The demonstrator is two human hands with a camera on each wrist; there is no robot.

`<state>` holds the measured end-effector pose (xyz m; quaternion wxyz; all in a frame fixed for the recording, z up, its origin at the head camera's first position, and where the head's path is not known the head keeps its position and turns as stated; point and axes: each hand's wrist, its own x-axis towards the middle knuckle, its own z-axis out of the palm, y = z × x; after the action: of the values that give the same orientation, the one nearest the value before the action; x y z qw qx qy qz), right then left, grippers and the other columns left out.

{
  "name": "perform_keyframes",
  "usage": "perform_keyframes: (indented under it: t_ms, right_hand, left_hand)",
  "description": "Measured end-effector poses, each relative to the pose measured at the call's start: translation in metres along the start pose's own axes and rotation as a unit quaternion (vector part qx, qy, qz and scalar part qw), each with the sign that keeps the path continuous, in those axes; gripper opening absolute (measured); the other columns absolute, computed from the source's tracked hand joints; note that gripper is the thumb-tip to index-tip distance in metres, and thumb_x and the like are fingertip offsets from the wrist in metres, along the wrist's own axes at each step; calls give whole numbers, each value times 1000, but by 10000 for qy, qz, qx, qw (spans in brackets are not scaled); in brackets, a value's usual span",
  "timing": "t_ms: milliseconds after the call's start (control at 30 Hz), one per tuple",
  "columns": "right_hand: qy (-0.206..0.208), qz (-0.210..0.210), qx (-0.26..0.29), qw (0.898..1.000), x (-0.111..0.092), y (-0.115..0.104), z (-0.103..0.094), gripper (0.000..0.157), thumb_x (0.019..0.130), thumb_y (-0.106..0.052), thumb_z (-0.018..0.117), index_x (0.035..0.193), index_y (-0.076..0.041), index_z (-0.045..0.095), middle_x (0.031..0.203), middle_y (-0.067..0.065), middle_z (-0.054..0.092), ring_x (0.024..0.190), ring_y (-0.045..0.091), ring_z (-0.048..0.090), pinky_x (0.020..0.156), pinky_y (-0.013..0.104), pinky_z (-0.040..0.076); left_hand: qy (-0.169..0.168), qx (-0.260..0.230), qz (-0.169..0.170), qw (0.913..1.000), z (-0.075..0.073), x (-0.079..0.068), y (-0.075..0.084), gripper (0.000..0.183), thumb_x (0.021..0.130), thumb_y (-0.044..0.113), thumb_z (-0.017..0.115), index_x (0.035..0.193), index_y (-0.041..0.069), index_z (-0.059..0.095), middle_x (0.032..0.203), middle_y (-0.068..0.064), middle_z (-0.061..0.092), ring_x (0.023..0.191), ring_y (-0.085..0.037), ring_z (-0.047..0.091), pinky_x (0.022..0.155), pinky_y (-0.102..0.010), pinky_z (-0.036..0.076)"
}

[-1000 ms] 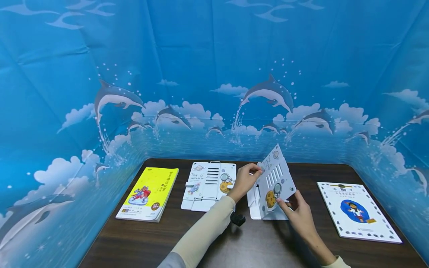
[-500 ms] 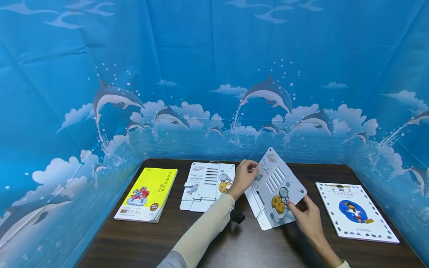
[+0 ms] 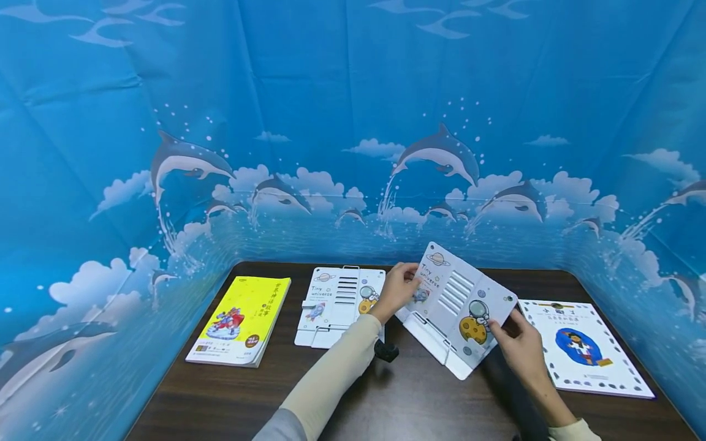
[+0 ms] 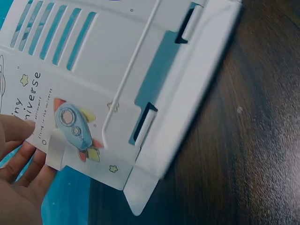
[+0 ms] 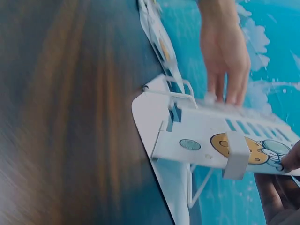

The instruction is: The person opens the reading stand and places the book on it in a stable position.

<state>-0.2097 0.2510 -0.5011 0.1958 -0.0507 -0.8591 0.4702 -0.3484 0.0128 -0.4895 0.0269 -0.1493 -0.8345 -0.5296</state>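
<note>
A white folding book stand [image 3: 460,278] with a "Tiny universe" print, a moon and an astronaut is tilted up off the dark table, between both hands. My left hand [image 3: 398,288] pinches its left edge. In the left wrist view the fingers [image 4: 35,171] grip beside the rocket print and a small white clip [image 4: 56,149]. My right hand [image 3: 521,352] grips the opposite edge, thumb on the front near the astronaut. A white lower ledge [image 4: 187,79] folds out along the bottom, with wire parts [image 5: 180,96] showing in the right wrist view.
A second matching stand [image 3: 328,334] lies flat to the left. Farther left is a yellow book [image 3: 242,312]; a white book [image 3: 584,380] with a blue oval picture lies at the right, close to my right hand. A blue dolphin-print curtain [image 3: 331,122] surrounds the table's back and sides [image 3: 430,404].
Both hands have turned the stand so its printed face comes round toward the front and its panel leans over to the right. My right hand has moved rightward, overlapping the white book's edge.
</note>
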Motion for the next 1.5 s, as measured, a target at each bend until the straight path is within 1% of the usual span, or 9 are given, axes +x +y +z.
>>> perform_keyframes:
  t_ms: [233, 300, 400, 500, 733, 1000, 1233, 1367, 1500]
  right_hand:
    - [219, 100, -373, 9990, 41, 10, -2, 39, 105, -12, 68, 138, 8, 60, 124, 32, 69, 105, 43, 70, 69, 6, 43]
    - [249, 133, -444, 9986, 55, 12, -1, 40, 105, -11, 67, 139, 9, 59, 124, 33, 69, 107, 44, 70, 73, 14, 51]
    - [209, 254, -440, 9985, 75, 13, 4, 42, 107, -11, 63, 144, 9, 56, 130, 33, 67, 113, 46, 69, 89, 40, 62]
    - [172, 361, -419, 9983, 93, 14, 9, 45, 108, -12, 60, 148, 8, 53, 134, 34, 65, 119, 48, 66, 101, 61, 57]
    - [36, 369, -472, 9982, 121, 13, 18, 47, 110, -14, 57, 150, 8, 50, 134, 33, 63, 121, 46, 63, 103, 60, 55]
    - [-127, 391, -482, 9980, 130, 11, 22, 48, 111, -15, 56, 152, 8, 49, 135, 33, 63, 122, 46, 63, 104, 60, 56]
    - [-221, 400, -507, 9977, 130, 11, 20, 46, 112, -17, 54, 151, 7, 50, 138, 32, 61, 124, 46, 62, 105, 60, 55]
    - [-166, 311, -668, 9971, 124, 18, 9, 40, 112, -17, 52, 144, 7, 55, 136, 32, 63, 123, 46, 63, 99, 59, 57]
    - [-93, 235, -1139, 9932, 116, 29, -12, 37, 110, -15, 54, 139, 7, 59, 130, 33, 66, 117, 48, 65, 92, 60, 56]
  left_hand:
    - [403, 161, -66, 9990, -4, 1, -6, 23, 101, 0, 66, 124, 3, 69, 109, -8, 68, 94, -12, 63, 82, -25, 55]
    - [442, 205, -93, 9988, -4, 2, -7, 21, 101, 0, 67, 121, 3, 69, 107, -8, 68, 91, -11, 62, 79, -23, 54]
    - [525, 223, -120, 9983, -5, 3, -7, 18, 101, 1, 69, 119, 5, 68, 105, -7, 68, 89, -9, 61, 77, -22, 52]
    - [606, 201, -126, 9979, -5, 5, -8, 17, 100, 1, 69, 117, 5, 67, 104, -7, 68, 88, -9, 61, 77, -22, 53]
    - [841, 279, -15, 9961, -6, 12, -8, 17, 98, -1, 72, 114, 3, 67, 102, -9, 70, 88, -13, 65, 80, -26, 56]
    - [895, 328, -99, 9954, -8, 19, -11, 18, 97, -1, 73, 114, 2, 67, 103, -10, 70, 89, -14, 66, 79, -25, 57]
    - [915, 355, -107, 9951, -8, 16, -12, 19, 100, 0, 68, 119, 3, 68, 108, -10, 70, 94, -16, 67, 82, -27, 58]
    - [1056, 388, -39, 9936, -9, 7, -13, 19, 100, 1, 68, 119, 2, 69, 109, -11, 69, 96, -18, 67, 85, -30, 59]
    - [1219, 317, 1, 9920, -9, -4, -14, 19, 100, 1, 66, 118, -1, 69, 108, -12, 68, 96, -18, 66, 87, -30, 57]
